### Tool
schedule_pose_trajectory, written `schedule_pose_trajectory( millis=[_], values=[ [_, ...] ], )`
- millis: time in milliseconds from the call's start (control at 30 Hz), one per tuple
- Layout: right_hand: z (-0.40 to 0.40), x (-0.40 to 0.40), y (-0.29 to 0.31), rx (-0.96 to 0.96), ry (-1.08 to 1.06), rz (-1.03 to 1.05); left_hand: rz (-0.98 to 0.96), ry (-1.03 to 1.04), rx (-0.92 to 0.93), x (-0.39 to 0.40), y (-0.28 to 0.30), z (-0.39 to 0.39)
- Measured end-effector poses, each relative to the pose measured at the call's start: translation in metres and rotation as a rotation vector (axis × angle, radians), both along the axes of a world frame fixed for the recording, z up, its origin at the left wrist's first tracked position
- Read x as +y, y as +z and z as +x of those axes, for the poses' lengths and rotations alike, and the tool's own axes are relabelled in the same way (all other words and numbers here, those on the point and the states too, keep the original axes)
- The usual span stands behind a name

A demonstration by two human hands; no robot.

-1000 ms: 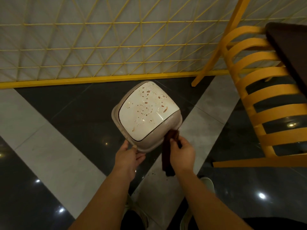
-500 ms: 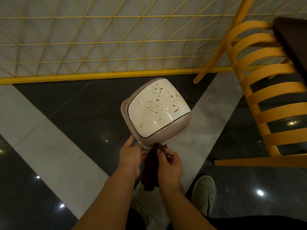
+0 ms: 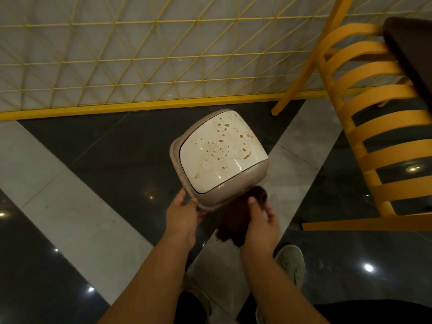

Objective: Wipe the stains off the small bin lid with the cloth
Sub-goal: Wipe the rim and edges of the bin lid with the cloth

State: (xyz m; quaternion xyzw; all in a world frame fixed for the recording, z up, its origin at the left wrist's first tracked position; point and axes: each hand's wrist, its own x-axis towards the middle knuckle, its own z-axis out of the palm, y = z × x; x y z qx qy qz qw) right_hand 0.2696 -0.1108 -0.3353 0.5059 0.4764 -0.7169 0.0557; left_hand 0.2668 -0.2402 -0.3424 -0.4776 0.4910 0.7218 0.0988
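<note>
Bin lid (image 3: 222, 155), a small cream panel set in a beige rounded frame, is held up off the floor in the middle of the view, tilted with its top face toward the camera. Nearest, a pale green shoe (image 3: 291, 263) stands on the floor (image 3: 77, 220) below the right forearm. Above it the right hand (image 3: 260, 220) grips a dark brown cloth (image 3: 236, 220), thumb on top of the fabric and fingers curled round its right side; the cloth's upper end touches the near right edge of the lid's frame and the rest hangs down beside the wrist. Just to the left, the left hand (image 3: 183, 215) holds the near left corner of the frame, thumb against the rim on top and fingers curled beneath. Brown stains (image 3: 224, 141) speckle the cream panel, thickest over its far and right parts, with one smear near the right edge and a small spot by the near left corner. Glossy dark tiles crossed by pale grey bands make up the floor. To the right stands a yellow slatted chair (image 3: 374, 118), and a dark brown tabletop (image 3: 413, 50) juts in at the far right corner. Farthest off, a yellow wire lattice fence (image 3: 117, 54) on a yellow base rail runs across in front of a pale wall.
</note>
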Motion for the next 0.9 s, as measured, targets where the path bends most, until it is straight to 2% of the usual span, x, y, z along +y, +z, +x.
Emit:
schedule_pose_trajectory(
  millis=[133,233,333,400,467,567,700,900],
  values=[
    [0.024,-0.029,-0.011,0.072,0.242,0.027,-0.007,-0.007,0.001,0.001,-0.001,0.000],
    [0.014,-0.020,-0.007,0.086,0.337,0.142,0.004,-0.009,0.005,0.000,0.000,0.000],
    [-0.013,0.007,0.001,0.135,0.230,0.228,0.006,-0.027,0.004,-0.001,0.002,0.000],
    [-0.025,0.014,0.003,0.148,0.127,0.205,0.006,-0.029,0.006,-0.001,0.001,0.000],
    [-0.018,-0.001,0.000,0.120,0.140,0.183,-0.011,-0.037,0.007,-0.001,-0.001,0.000],
    [0.010,-0.029,-0.007,0.118,0.266,0.158,-0.030,-0.055,0.014,-0.001,-0.004,0.002],
    [0.002,-0.017,-0.009,0.109,0.395,0.209,-0.022,-0.069,0.020,-0.004,-0.003,0.002],
    [-0.058,0.032,-0.002,0.061,0.181,0.270,0.011,-0.076,0.018,-0.006,0.002,0.001]
  ],
)
